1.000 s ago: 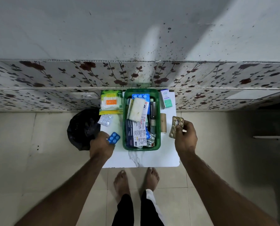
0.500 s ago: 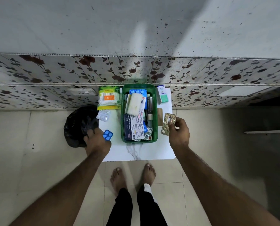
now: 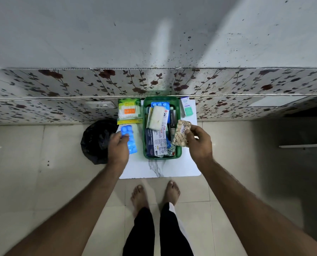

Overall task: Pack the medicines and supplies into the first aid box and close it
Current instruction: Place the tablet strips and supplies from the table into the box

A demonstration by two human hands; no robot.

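Note:
A green first aid box stands open on a small white table, filled with a dressings carton, a white gauze pad and blue pill strips. My left hand holds a blue blister strip flat over the table, left of the box. My right hand holds a tan blister strip over the box's right rim. A cotton swab pack lies at the back left, and a white-and-teal medicine carton stands at the back right.
A black bin bag sits on the floor against the table's left side. A flower-patterned wall rises right behind the table. My bare feet stand on pale floor tiles at the table's front edge.
My left hand has turned the blue blister strip flat and shifted it toward the box. My right hand has carried the tan strip left, from beside the box to over its right rim.

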